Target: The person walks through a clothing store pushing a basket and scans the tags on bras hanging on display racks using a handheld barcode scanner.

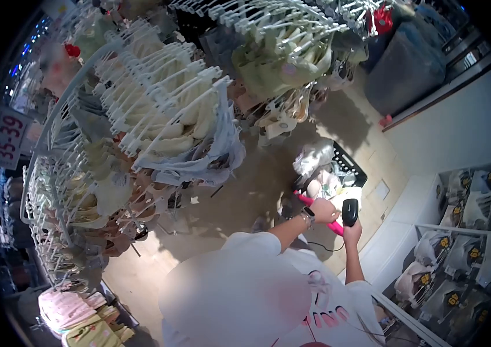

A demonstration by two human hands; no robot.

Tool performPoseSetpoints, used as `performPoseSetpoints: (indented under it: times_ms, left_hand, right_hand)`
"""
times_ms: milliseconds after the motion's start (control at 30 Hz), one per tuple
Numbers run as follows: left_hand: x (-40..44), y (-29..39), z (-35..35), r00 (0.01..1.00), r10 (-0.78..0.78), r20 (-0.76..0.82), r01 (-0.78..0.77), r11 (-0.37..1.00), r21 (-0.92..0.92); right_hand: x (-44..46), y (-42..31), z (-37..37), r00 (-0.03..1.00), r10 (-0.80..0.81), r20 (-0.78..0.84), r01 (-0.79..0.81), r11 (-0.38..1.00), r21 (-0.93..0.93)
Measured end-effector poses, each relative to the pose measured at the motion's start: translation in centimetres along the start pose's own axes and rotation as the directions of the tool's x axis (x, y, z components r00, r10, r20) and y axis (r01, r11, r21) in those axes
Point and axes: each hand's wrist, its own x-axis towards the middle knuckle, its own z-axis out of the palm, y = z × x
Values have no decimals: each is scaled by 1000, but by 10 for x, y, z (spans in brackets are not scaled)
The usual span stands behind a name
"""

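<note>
My right hand [352, 232] is wrapped round the handle of a black handheld barcode scanner [350, 211], whose cable [327, 247] curves down to the left. Just left of the scanner is my left hand [324, 210], with a watch [308, 215] on the wrist. Its fingers look closed, but what they grip is too small to make out. Bright pink edges [336, 228] show on both sides of this hand. Beyond the hands, a black basket [350, 164] stands on the floor, with pale garments [329, 182] and a shiny clear plastic bag [313, 157] at it.
Racks of bras on white hangers [164, 98] fill the left and top. A sign [8, 137] reads 35-39. At right, a white shelf unit [413, 202] holds bagged items [456, 260]. A large grey bin-like container [404, 69] stands upper right. Folded clothes [63, 312] lie lower left.
</note>
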Motion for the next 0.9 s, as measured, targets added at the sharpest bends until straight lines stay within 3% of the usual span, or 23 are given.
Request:
performPoseSetpoints:
  times_ms: [200, 300, 333, 400, 700, 833, 900]
  left_hand:
    - [43, -7, -8, 997, -12, 73, 9, 999, 51]
    - [66, -2, -15, 994, -16, 104, 10, 998, 62]
    - [73, 0, -18, 993, -13, 119, 6, 998, 61]
    - [84, -4, -12, 996, -32, 84, 28, 998, 55]
    - [105, -1, -12, 992, -85, 91, 76, 992, 103]
    - [104, -4, -11, 987, -101, 124, 96, 994, 47]
    - [101, -5, -14, 997, -56, 53, 58, 997, -47]
  right_hand:
    - [36, 0, 1, 996, -48, -78, 46, 998, -37]
    - [57, 4, -6, 999, 33, 21, -32, 999, -18]
    - [61, 9, -4, 999, 40, -22, -41, 998, -41]
    - [70, 8, -7, 1000, 29, 0, -28, 999, 44]
    - [93, -3, -15, 998, -46, 33, 43, 996, 78]
    - [91, 3, -12, 999, -27, 22, 25, 996, 87]
    - [89, 11, -9, 999, 8, 42, -11, 997, 74]
